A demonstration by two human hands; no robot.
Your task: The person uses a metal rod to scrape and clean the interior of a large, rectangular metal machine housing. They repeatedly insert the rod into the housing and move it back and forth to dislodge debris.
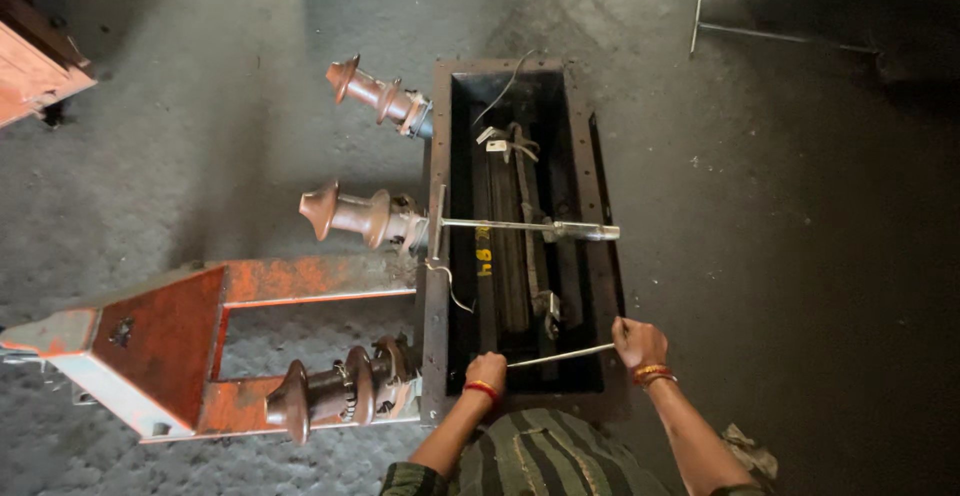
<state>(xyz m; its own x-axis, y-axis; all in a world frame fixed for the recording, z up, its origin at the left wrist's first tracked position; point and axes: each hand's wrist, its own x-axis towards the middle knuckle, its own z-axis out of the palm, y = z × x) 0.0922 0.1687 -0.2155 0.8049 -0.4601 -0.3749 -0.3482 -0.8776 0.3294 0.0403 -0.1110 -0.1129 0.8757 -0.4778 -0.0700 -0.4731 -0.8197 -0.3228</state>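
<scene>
Both hands closed on a thin metal rod (560, 356) held across the near end of the open black steel tank (437, 256): left hand (487, 371) fisted on one end at the tank's near-left inner edge, right hand (638, 342) gripping the other end over the right rim. Rod runs slightly uphill twd the right.

Risks, as I judge: rod is thin & long, so uneven push from either hand could bend it or let it slip out of a fist; wrists sit close to the steel rim w/ bangles on, could scrape or snag. T-handle socket wrench (525, 227) lies loose across the rim mid-tank; a knock could drop it inside. Porcelain bushings (355, 213) stick out on the left wall, brittle if struck.

Tank contents: dark core assembly (505, 256) lengthwise w/ a strap over it, thin wire (505, 86) at far end, a small white tag; bottom too dark to read
</scene>
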